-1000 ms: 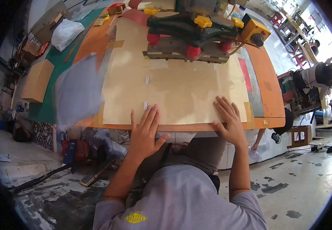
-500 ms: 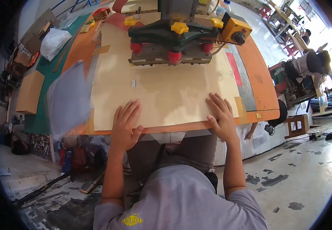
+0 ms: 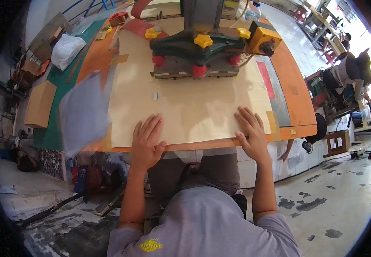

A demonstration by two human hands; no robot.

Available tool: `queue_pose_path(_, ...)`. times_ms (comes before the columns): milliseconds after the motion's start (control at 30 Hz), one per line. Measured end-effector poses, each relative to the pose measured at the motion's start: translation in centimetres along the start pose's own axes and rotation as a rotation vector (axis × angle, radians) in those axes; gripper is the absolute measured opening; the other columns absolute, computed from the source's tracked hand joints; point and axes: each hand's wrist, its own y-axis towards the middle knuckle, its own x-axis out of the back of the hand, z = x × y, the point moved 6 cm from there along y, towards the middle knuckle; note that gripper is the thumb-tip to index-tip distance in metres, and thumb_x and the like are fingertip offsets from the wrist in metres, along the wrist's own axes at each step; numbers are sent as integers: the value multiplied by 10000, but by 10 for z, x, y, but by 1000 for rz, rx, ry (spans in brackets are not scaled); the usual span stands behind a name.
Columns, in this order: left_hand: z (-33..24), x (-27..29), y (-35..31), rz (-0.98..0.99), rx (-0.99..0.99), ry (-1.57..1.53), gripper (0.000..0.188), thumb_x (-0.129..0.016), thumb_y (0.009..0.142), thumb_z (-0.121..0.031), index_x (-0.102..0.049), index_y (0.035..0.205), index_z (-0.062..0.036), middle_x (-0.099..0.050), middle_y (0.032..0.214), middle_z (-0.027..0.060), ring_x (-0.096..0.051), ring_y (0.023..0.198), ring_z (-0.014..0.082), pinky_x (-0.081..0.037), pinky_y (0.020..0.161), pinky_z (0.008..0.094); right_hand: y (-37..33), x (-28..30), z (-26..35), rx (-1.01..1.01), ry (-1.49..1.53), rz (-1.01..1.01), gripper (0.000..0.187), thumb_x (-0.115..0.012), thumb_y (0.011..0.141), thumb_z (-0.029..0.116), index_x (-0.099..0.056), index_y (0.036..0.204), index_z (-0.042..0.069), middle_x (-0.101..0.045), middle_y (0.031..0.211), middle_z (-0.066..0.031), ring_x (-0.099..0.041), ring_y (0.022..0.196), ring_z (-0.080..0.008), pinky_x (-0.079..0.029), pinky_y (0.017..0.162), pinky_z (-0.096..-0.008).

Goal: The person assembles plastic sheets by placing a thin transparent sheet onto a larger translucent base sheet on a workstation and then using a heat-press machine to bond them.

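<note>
A large cream sheet (image 3: 194, 115) lies flat on the orange table (image 3: 299, 115), its near side at the table's front edge. My left hand (image 3: 147, 137) rests on the sheet's near left part, fingers stretched out and holding nothing. On the near right part lies my right hand (image 3: 252, 133), its fingers spread flat. Beyond both hands stands a dark green press head (image 3: 196, 46) with yellow star knobs and red feet, over a flat metal plate (image 3: 196, 70). A small white strip (image 3: 155, 96) lies on the sheet between my left hand and the press.
A translucent bluish sheet (image 3: 84, 113) hangs over the table's left side. Further left are a cardboard box (image 3: 41, 104) and a white plastic bag (image 3: 66, 50) on a green surface. A yellow control box (image 3: 263, 38) adjoins the press. A co-worker's hand (image 3: 285, 155) shows below the table's right side.
The whole view has shifted slightly, so things appear a little further right and lower. Both hands stay flat on the cream sheet. The press looks unchanged.
</note>
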Motion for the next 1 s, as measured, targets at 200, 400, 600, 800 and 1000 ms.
queue_pose_path(200, 5, 3, -18, -92, 20, -52, 606, -455, 1114, -429, -580, 1545, -22, -522, 1663, 156, -461, 1550, 384, -327, 1260, 610, -14, 1, 3, 20, -11, -117, 522, -598, 1058, 421, -678, 1431, 65, -634, 1553, -111, -507, 1528, -328, -261, 1307, -542)
queue_pose_path(400, 29, -32, -82, -302, 139, 139, 553, -416, 1124, -378, -598, 1543, -67, -547, 1646, 156, -446, 1556, 399, -261, 1278, 598, -56, -20, -16, -35, -74, -475, 553, -328, 1157, 370, -735, 1338, 43, -733, 1418, -90, -594, 1444, -323, -263, 1281, -496)
queue_pose_path(600, 36, -61, -87, -621, 131, 267, 555, -366, 1125, -452, -627, 1480, -113, -517, 1635, 185, -383, 1558, 440, -152, 1299, 612, -74, -53, -34, -6, -263, -655, 600, -276, 1175, 397, -758, 1350, 85, -707, 1473, -81, -529, 1480, -354, -255, 1254, -482)
queue_pose_path(800, 38, -68, -88, -712, 105, 283, 561, -343, 1124, -484, -624, 1443, -117, -491, 1617, 200, -360, 1550, 446, -144, 1290, 626, -78, -58, -43, 7, -250, -689, 608, -273, 1176, 415, -758, 1356, 95, -705, 1465, -91, -531, 1467, -341, -270, 1239, -490)
queue_pose_path(1000, 39, -69, -90, -679, 99, 320, 560, -346, 1124, -480, -598, 1463, -113, -477, 1619, 200, -364, 1543, 444, -172, 1267, 651, -77, -59, -41, 1, -260, -699, 613, -273, 1176, 430, -758, 1357, 102, -709, 1453, -88, -537, 1458, -334, -281, 1232, -490)
